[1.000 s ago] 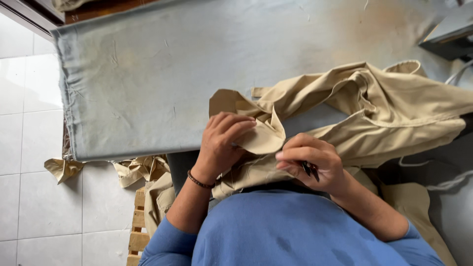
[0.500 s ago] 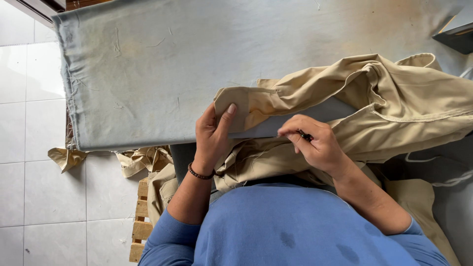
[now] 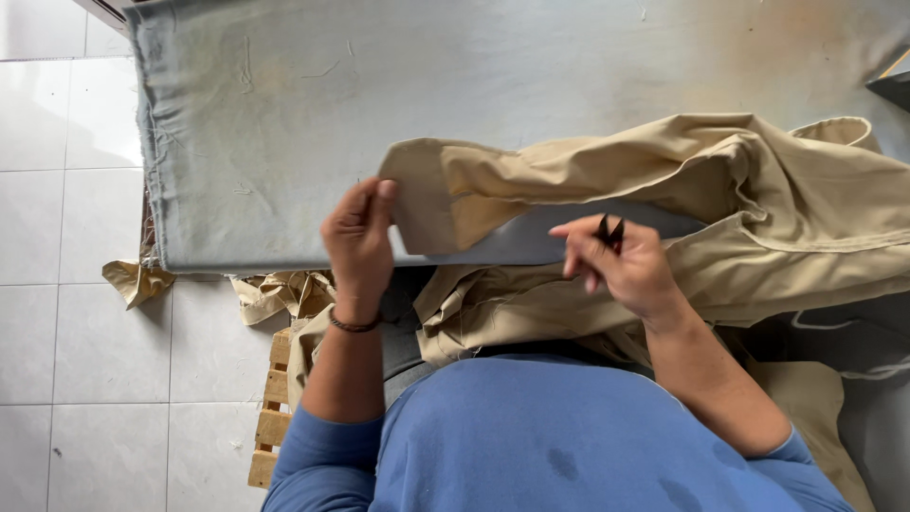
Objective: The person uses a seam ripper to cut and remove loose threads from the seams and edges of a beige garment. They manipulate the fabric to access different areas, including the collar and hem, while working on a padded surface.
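Grey cloth (image 3: 284,123) covers the tabletop, its left edge frayed and hanging just over the white tiled floor (image 3: 66,379). Beige garment (image 3: 720,218) lies bunched across the right half of that cloth, spilling off the near edge into the person's lap, with a folded end reaching toward the middle of the tabletop. Tan fabric scraps (image 3: 280,294) lie on the floor just under the tabletop's near edge, and another scrap (image 3: 133,280) sits by its left corner. A wooden pallet (image 3: 270,408) shows beside the person's left elbow. A dark object (image 3: 896,90) cuts in at the right edge; what it is cannot be told.

Left hand (image 3: 358,242) is raised edge-on at the near rim of the tabletop, fingers together and pointing away, thumb pressed against them; its grip is narrow and pinches the folded end of the garment at its left border. A dark band (image 3: 355,325) circles the wrist, and the blue sleeve is pushed up past the elbow.

Right hand (image 3: 621,265) hovers over the garment where it drops off the tabletop, knuckles up and fingers curled. Its grip is closed around small dark snips (image 3: 608,230), whose two tips stick up between the fingers. The two hands are well apart, with the garment's folded end between them.
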